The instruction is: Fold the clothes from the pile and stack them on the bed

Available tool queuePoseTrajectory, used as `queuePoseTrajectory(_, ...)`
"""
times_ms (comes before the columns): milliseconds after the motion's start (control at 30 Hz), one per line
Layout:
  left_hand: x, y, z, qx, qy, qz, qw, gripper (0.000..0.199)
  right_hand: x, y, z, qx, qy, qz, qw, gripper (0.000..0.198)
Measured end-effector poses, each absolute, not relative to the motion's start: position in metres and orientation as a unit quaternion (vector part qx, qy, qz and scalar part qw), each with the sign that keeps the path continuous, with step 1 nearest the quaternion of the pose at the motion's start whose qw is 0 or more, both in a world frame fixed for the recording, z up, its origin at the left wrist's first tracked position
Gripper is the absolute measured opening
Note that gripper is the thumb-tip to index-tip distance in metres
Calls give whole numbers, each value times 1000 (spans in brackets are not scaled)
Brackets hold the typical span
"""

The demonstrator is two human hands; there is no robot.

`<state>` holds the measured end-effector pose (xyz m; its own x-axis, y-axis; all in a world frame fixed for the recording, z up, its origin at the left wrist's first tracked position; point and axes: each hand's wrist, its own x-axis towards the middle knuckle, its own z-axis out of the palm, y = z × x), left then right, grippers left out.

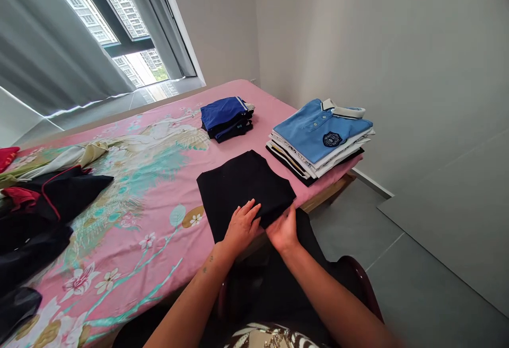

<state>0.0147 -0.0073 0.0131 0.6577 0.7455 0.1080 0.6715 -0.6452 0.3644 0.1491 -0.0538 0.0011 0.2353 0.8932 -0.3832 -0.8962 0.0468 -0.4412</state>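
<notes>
A black folded garment (242,186) lies near the edge of the bed; its exact kind I cannot tell. My left hand (243,226) rests on top of its near part, fingers stretched out and flat on the cloth. At the garment's near right edge, my right hand (283,229) is turned palm up and grips the hem, its fingers partly hidden beneath the cloth. To the right of the garment stands a stack of folded shirts, topped by a light blue polo shirt (318,128) with a white collar and dark badge.
Behind the garment sits a smaller pile of folded blue and dark clothes (226,117). Loose dark clothes (35,220) are heaped at the left of the bed. A pink floral sheet (159,242) covers the bed. Walls, a window and a grey curtain (55,45) surround it.
</notes>
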Motion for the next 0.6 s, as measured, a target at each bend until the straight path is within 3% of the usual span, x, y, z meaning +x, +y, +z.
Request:
queuePoseTrajectory(67, 16, -9, 12, 899, 399, 116, 143, 41, 145, -64, -1, -288, 42, 644, 708, 49)
queuePoseTrajectory(167, 19, -12, 14, 898, 405, 109, 134, 42, 131, -66, -6, -322, 93, 652, 680, 18)
queuePoseTrajectory(233, 21, -14, 17, 899, 405, 109, 128, 42, 120, -59, -11, -358, 92, 639, 675, 11)
queuePoseTrajectory(433, 19, -19, 25, 905, 402, 92, 104, 43, 104, -49, -25, -405, 6, 635, 658, 9)
queuePoseTrajectory(600, 20, -21, 30, 905, 401, 98, 102, 44, 105, -56, -29, -418, -87, 627, 651, 20)
